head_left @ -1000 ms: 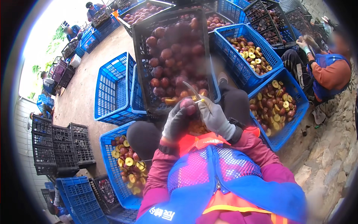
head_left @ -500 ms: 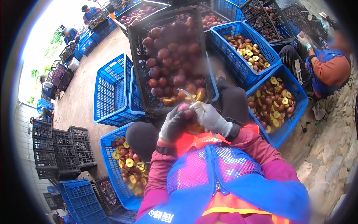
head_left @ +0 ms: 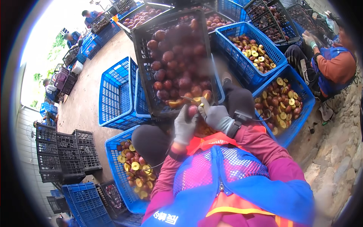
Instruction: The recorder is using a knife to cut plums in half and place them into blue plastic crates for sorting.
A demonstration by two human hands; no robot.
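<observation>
My left hand (head_left: pixel 184 128), in a grey glove, is closed around a dark red plum (head_left: pixel 193 110) held up at its fingertips. Beside it, my gloved right hand (head_left: pixel 217 116) grips a small knife; its curved blade (head_left: pixel 189 99) points left, above the plum and apart from it. Just beyond both hands, a black crate (head_left: pixel 145 81) of whole plums leans toward me. Several cut plum pieces (head_left: pixel 176 103) lie along its near edge. More fruit shows in my lap below the hands, partly hidden.
Blue crates of halved plums stand by my left knee (head_left: pixel 115 166), at my right (head_left: pixel 302 117) and farther right (head_left: pixel 245 68). A blue crate (head_left: pixel 113 94) stands left of the black one. A co-worker (head_left: pixel 334 64) sits at the right. Black crates (head_left: pixel 66 153) are stacked at the left.
The knife blade has turned from slanting upward to lying flatter, pointing left. My left hand has opened its wrist angle slightly and shows the plum more fully. The view has shifted slightly.
</observation>
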